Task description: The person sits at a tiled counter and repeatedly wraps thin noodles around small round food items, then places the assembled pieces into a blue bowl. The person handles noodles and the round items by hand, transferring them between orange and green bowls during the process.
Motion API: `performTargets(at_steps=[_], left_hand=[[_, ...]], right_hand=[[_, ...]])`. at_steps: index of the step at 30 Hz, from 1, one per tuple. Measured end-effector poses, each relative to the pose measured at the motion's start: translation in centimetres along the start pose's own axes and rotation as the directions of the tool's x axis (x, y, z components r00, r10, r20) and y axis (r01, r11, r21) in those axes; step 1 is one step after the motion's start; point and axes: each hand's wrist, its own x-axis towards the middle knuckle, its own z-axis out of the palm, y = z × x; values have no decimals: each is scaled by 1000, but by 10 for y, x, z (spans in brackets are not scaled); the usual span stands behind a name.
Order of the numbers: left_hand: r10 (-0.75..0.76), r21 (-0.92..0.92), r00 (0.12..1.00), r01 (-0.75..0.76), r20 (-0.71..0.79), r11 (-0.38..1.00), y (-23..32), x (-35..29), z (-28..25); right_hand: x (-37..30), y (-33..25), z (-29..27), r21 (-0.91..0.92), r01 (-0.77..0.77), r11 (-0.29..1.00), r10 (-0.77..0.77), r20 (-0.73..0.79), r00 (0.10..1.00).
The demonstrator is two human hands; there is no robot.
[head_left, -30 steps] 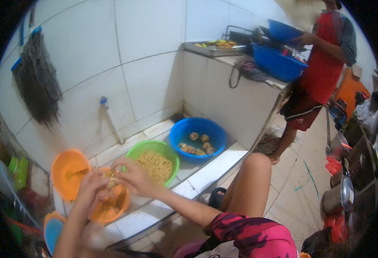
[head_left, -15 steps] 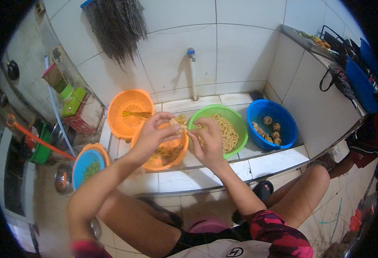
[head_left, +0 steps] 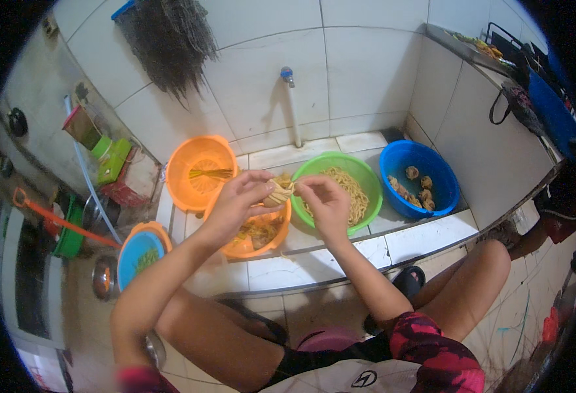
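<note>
My left hand (head_left: 241,198) pinches a small bundle (head_left: 279,194) wrapped in pale, cord-like strands. At its right end, my right hand (head_left: 326,200) grips a strand between thumb and fingertips. Both hands hover above the front orange basin (head_left: 237,249), which has shredded yellowish and brown food (head_left: 262,230) in it. Just right stands a green basin (head_left: 375,188) full of long pale strands (head_left: 355,196). Farther right, several similar wrapped bundles (head_left: 426,183) lie in a blue basin (head_left: 393,157). Thin yellow sticks (head_left: 211,174) rest in the back orange basin (head_left: 182,160).
A light-blue basin (head_left: 126,254) with chopped greens (head_left: 146,259) sits at the left beside a metal bowl (head_left: 105,278). On the tiled wall behind is a tap (head_left: 287,76), with a dark mop head (head_left: 173,49) hanging nearby. A low wall (head_left: 484,124) bounds the right side.
My right hand has come closer to the bundle, its fingers now drawn together at the right end. Strands now show wound around the bundle. The view has shifted slightly.
</note>
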Motion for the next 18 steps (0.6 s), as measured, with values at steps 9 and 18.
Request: performTargets(at_steps=[9,18], left_hand=[[-1,2,1000,1,-17,1000,-7,0,0],[-18,-112,999,12,-52,994,-12,-3,-5]], right_hand=[[-4,-2,5,-210,194,958,-182,78,980],[-17,0,16,-372,384,845,-351,157,923]])
